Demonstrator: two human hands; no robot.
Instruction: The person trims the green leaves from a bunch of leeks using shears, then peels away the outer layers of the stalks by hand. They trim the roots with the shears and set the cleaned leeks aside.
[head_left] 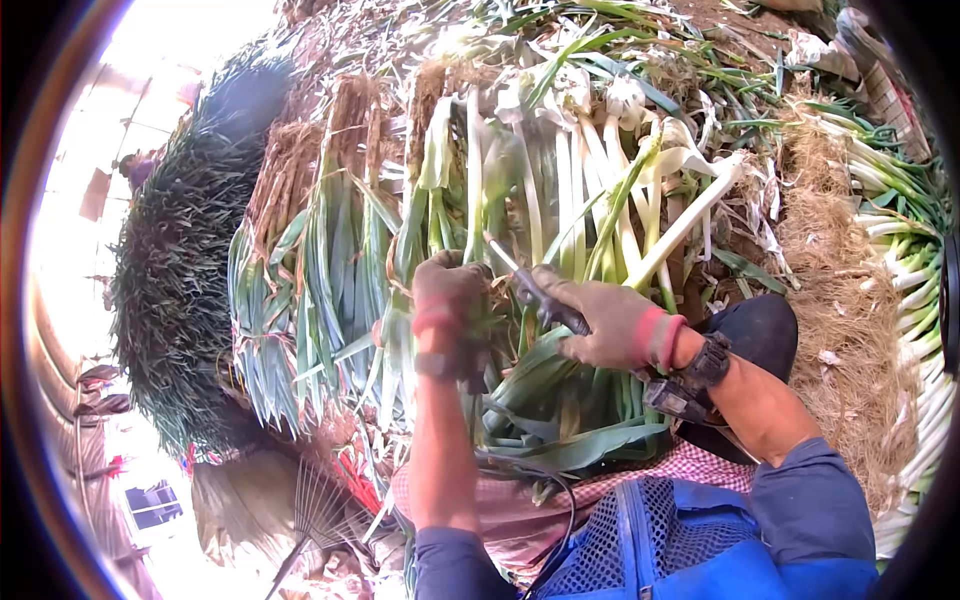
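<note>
Through the head camera I locate the leek stalk [473,170] at the scene's centre, upright, pale end far and green part near, at the left hand [447,290]. The gloved left fingers are curled, apparently around the stalk's green part; blur hides the fingertips. The right hand [612,325], just to the right, has its fingers wrapped around a black-handled tool [548,300], thin tip angled far-left toward the stalk.

Handling, as I judge it: the stalk is light. The pale shaft should be firm but liable to snap or bruise; the leaves [560,455] on the near side should be limp, and moist layers may slip. I rate the firm section where white turns green as the best hold: close firmly, without crushing, and avoid gripping by loose leaf ends.
</note>
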